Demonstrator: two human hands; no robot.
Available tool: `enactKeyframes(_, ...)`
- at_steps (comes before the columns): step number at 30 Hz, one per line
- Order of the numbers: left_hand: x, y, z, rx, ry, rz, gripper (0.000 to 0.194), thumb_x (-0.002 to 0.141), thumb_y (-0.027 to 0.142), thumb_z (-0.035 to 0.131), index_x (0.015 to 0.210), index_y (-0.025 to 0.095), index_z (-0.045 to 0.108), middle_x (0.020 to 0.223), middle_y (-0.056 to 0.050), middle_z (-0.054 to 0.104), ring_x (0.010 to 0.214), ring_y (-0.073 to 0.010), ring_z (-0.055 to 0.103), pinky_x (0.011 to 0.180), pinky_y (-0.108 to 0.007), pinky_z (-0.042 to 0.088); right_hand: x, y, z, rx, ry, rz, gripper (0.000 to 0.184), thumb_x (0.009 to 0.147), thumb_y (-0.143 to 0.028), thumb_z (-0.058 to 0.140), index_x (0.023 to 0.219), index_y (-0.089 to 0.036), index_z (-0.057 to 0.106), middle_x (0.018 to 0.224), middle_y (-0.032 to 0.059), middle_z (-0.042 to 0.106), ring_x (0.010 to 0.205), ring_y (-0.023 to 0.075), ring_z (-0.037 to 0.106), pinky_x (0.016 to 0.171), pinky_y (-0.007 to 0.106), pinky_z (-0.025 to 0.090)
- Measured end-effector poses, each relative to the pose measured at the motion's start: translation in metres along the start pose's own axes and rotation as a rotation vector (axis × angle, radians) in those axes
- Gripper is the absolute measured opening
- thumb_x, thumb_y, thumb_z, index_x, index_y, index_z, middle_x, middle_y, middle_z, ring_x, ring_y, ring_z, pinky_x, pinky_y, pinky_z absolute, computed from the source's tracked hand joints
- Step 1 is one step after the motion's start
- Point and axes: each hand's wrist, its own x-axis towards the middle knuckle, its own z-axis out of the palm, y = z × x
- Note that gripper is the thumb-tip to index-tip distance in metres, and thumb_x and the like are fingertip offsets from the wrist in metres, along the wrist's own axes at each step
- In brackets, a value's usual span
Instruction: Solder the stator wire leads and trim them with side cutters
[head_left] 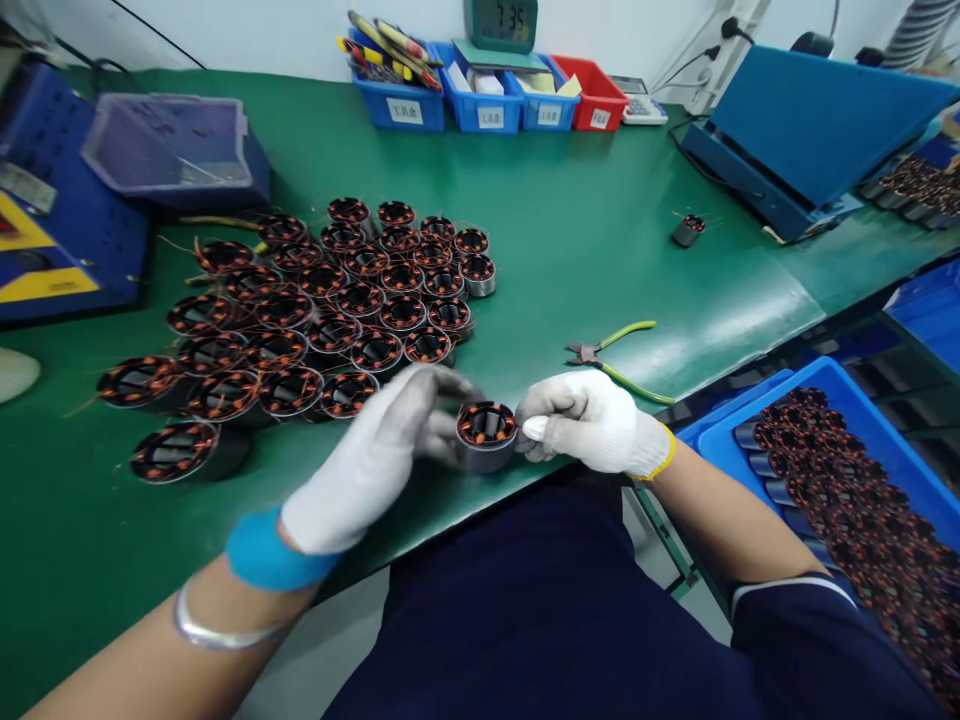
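Note:
A motor stator (487, 455), a dark ring wound with copper wire, stands upright near the table's front edge between my hands. My left hand (394, 435), in a white glove with greyed fingertips, reaches to its left side; the fingers curve toward it but are smeared by motion, so their grip is unclear. On the right side, my gloved right hand (581, 425) is closed in a pinch beside the rim. Whatever lies between that thumb and finger is too small to make out. Green-handled cutting pliers (589, 353) lie with jaws apart beyond my right hand.
Several wound stators (360, 300) crowd the green table (570, 220) on the left. One lone stator (688, 232) stands at the right. A blue crate (840, 375) of stators sits low at right. Tool bins (405, 112), a clock (501, 22) and a blue machine (810, 130) line the back.

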Motion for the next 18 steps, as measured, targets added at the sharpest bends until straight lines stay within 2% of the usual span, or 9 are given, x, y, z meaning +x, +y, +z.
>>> enactKeyframes(2, 0.005, 0.000, -0.001, -0.275, -0.311, -0.265, 0.059, 0.090, 0.064, 0.027, 0.094, 0.016, 0.060, 0.060, -0.005, 0.062, 0.045, -0.0197, 0.060, 0.044, -0.034, 0.052, 0.000, -0.001, 0.001, -0.049, 0.036, -0.026, 0.016, 0.082, -0.027, 0.066, 0.079, -0.012, 0.063, 0.067, 0.0010, 0.064, 0.057, 0.0089, 0.061, 0.055, 0.018, 0.052)
enactKeyframes(4, 0.006, 0.002, -0.002, -0.349, -0.385, -0.316, 0.048, 0.085, 0.058, 0.050, 0.106, 0.016, 0.059, 0.057, -0.001, 0.060, 0.041, -0.0168, 0.057, 0.037, -0.027, 0.046, 0.000, 0.002, 0.000, -0.038, 0.052, -0.021, 0.017, 0.082, -0.028, 0.067, 0.078, -0.012, 0.062, 0.065, 0.0010, 0.064, 0.056, 0.0088, 0.060, 0.054, 0.018, 0.052)
enactKeyframes(6, 0.003, 0.005, 0.000, -0.351, -0.237, -0.201, 0.048, 0.077, 0.041, 0.069, 0.118, 0.019, 0.055, 0.072, -0.002, 0.066, 0.052, -0.0163, 0.063, 0.040, -0.023, 0.049, 0.002, 0.008, -0.001, 0.032, 0.051, 0.020, 0.019, 0.080, -0.030, 0.068, 0.080, -0.012, 0.062, 0.067, 0.0018, 0.066, 0.055, 0.0093, 0.061, 0.053, 0.019, 0.053)
enactKeyframes(8, -0.002, 0.006, 0.003, -0.301, -0.049, 0.001, 0.051, 0.069, 0.026, 0.076, 0.117, 0.022, 0.057, 0.102, -0.008, 0.069, 0.077, -0.0204, 0.069, 0.059, -0.028, 0.058, 0.003, 0.014, -0.003, 0.141, 0.044, 0.067, 0.022, 0.079, -0.032, 0.070, 0.082, -0.012, 0.062, 0.069, 0.0031, 0.068, 0.054, 0.0100, 0.062, 0.052, 0.020, 0.054)
enactKeyframes(11, -0.010, 0.004, 0.009, -0.104, 0.102, 0.392, 0.025, 0.066, 0.014, 0.074, 0.089, 0.021, 0.068, 0.136, -0.009, 0.055, 0.113, -0.0269, 0.061, 0.092, -0.037, 0.053, 0.005, 0.019, -0.005, 0.268, 0.018, 0.087, 0.024, 0.077, -0.034, 0.071, 0.083, -0.012, 0.063, 0.070, 0.0034, 0.070, 0.052, 0.0098, 0.063, 0.050, 0.019, 0.054)
enactKeyframes(12, -0.011, 0.003, 0.011, -0.034, 0.150, 0.503, 0.012, 0.069, 0.012, 0.071, 0.077, 0.020, 0.068, 0.137, -0.007, 0.054, 0.116, -0.0270, 0.059, 0.096, -0.038, 0.051, 0.005, 0.019, -0.005, 0.282, 0.009, 0.082, 0.023, 0.077, -0.033, 0.071, 0.082, -0.012, 0.063, 0.069, 0.0032, 0.070, 0.051, 0.0096, 0.063, 0.050, 0.018, 0.054)
enactKeyframes(14, -0.010, 0.000, 0.013, 0.028, 0.326, 0.588, 0.017, 0.076, 0.013, 0.064, 0.060, 0.017, 0.060, 0.129, -0.006, 0.060, 0.110, -0.0247, 0.062, 0.096, -0.038, 0.050, 0.004, 0.016, -0.005, 0.269, 0.005, 0.072, 0.022, 0.078, -0.032, 0.072, 0.081, -0.012, 0.063, 0.069, 0.0029, 0.069, 0.052, 0.0093, 0.063, 0.050, 0.018, 0.054)
enactKeyframes(16, -0.005, -0.003, 0.012, -0.011, 0.434, 0.398, 0.024, 0.084, 0.024, 0.059, 0.062, 0.017, 0.058, 0.110, -0.009, 0.067, 0.092, -0.0213, 0.068, 0.083, -0.036, 0.055, 0.003, 0.010, -0.003, 0.217, 0.021, 0.054, 0.021, 0.079, -0.032, 0.071, 0.080, -0.012, 0.063, 0.069, 0.0029, 0.069, 0.053, 0.0092, 0.063, 0.052, 0.018, 0.054)
enactKeyframes(18, 0.004, -0.006, 0.009, -0.168, 0.221, -0.001, 0.036, 0.088, 0.047, 0.050, 0.076, 0.016, 0.062, 0.086, -0.010, 0.070, 0.067, -0.0202, 0.068, 0.061, -0.034, 0.057, 0.002, 0.004, -0.001, 0.137, 0.043, 0.030, 0.020, 0.079, -0.031, 0.070, 0.079, -0.012, 0.063, 0.068, 0.0024, 0.068, 0.055, 0.0094, 0.063, 0.054, 0.019, 0.055)
